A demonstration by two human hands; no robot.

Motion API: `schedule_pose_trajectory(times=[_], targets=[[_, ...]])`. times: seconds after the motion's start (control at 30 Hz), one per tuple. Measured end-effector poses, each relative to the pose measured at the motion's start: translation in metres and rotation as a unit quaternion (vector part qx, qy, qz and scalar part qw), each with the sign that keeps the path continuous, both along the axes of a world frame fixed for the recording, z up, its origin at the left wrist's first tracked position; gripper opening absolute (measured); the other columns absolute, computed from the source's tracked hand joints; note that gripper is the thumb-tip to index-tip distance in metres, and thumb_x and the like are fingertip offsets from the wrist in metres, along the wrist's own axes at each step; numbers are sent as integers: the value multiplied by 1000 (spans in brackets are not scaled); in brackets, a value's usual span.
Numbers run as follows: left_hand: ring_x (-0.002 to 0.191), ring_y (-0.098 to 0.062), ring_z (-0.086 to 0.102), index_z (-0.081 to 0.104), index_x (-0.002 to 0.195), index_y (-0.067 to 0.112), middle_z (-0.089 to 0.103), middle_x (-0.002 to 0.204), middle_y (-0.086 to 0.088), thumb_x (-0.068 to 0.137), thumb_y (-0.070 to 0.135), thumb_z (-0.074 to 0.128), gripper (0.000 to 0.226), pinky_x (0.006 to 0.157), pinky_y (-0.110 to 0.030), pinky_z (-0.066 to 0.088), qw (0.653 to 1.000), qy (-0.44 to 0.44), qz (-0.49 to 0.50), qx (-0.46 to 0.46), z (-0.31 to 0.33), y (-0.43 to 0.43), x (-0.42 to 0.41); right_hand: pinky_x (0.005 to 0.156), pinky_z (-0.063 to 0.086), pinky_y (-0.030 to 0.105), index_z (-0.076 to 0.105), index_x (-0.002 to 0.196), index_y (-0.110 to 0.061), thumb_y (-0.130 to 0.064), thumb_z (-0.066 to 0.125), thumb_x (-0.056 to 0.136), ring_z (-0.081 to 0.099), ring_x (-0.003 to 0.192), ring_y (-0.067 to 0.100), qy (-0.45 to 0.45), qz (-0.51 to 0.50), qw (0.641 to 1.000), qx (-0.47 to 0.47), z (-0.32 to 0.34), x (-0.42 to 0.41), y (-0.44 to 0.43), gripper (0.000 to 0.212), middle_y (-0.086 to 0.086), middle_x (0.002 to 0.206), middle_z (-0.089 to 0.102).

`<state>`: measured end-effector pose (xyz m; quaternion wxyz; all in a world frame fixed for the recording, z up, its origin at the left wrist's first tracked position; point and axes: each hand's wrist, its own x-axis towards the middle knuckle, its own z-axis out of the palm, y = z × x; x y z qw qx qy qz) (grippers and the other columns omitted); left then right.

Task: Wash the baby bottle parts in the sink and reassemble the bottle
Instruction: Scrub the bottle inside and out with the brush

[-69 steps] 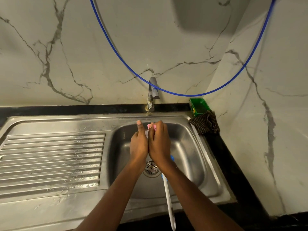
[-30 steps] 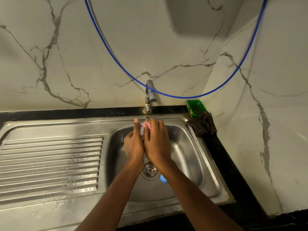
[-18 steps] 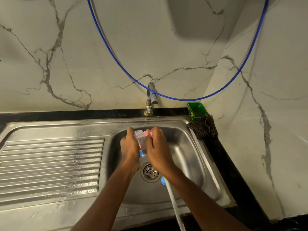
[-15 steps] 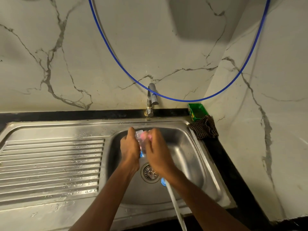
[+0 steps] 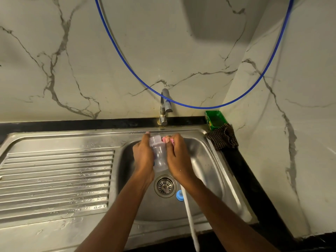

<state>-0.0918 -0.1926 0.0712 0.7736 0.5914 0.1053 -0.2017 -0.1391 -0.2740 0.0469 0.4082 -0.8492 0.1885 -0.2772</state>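
A clear baby bottle [image 5: 160, 155] is held over the steel sink basin [image 5: 205, 166], its open neck pointing toward the tap [image 5: 164, 110]. My left hand [image 5: 142, 155] wraps its left side. My right hand [image 5: 177, 157] presses against its right side with a small pink piece [image 5: 168, 139] pinched in the fingertips near the bottle's neck. On the basin floor, a blue ring-shaped bottle part [image 5: 179, 195] lies next to the drain [image 5: 165, 186]. A white brush handle [image 5: 190, 220] runs from it over the sink's front edge.
A ribbed draining board [image 5: 54, 179] fills the left of the steel unit. A green box [image 5: 215, 120] and a dark checked cloth [image 5: 222, 139] sit at the back right corner. A blue hose [image 5: 127, 60] loops across the marble wall above the tap.
My hands have parted slightly and lowered, so the clear bottle between them now shows along its length. The brush handle and the blue part have come back into sight beside my right forearm.
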Motion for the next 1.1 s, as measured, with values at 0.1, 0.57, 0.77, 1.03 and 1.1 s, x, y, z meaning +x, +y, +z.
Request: schedule_pose_trajectory(times=[0.1, 0.57, 0.77, 1.03, 1.1], targets=[[72, -16, 58, 55, 82, 17, 61, 80, -6, 95, 60, 36, 49, 69, -29, 49, 999, 28, -21, 1, 12, -8, -2, 66, 46, 33, 46, 97, -16, -25, 41, 100, 53, 79, 17, -15, -39, 998, -38, -3, 2, 3, 11, 5, 91, 54], [72, -21, 66, 61, 85, 12, 67, 82, -10, 92, 36, 52, 26, 78, -42, 55, 999, -3, -36, 0, 0, 1, 8, 66, 45, 24, 50, 107, -9, -31, 38, 100, 55, 86, 16, -25, 35, 996, -80, 7, -1, 13, 26, 6, 99, 53], [77, -27, 67, 65, 96, 8, 68, 85, -15, 67, 57, 61, 56, 88, -49, 53, 997, 29, -56, -46, -3, 3, 7, 62, 46, 27, 49, 102, -9, -25, 42, 100, 56, 77, 16, -23, 35, 999, -29, 10, 1, 4, 17, 8, 93, 56], [77, -24, 71, 68, 95, 11, 74, 87, -9, 88, 58, 55, 49, 73, -37, 57, 999, 17, -33, -22, -5, -4, 7, 64, 44, 30, 49, 95, -11, -27, 43, 99, 55, 77, 17, -28, -6, 999, -15, 3, 2, -2, 18, 6, 89, 57], [79, -23, 70, 65, 91, 15, 73, 88, -9, 90, 65, 45, 54, 73, -36, 55, 1000, 1, -26, -1, 2, -8, 6, 63, 35, 21, 51, 96, -11, -21, 44, 99, 50, 78, 14, -36, -29, 998, -43, 4, 3, -4, 12, 5, 91, 54]])
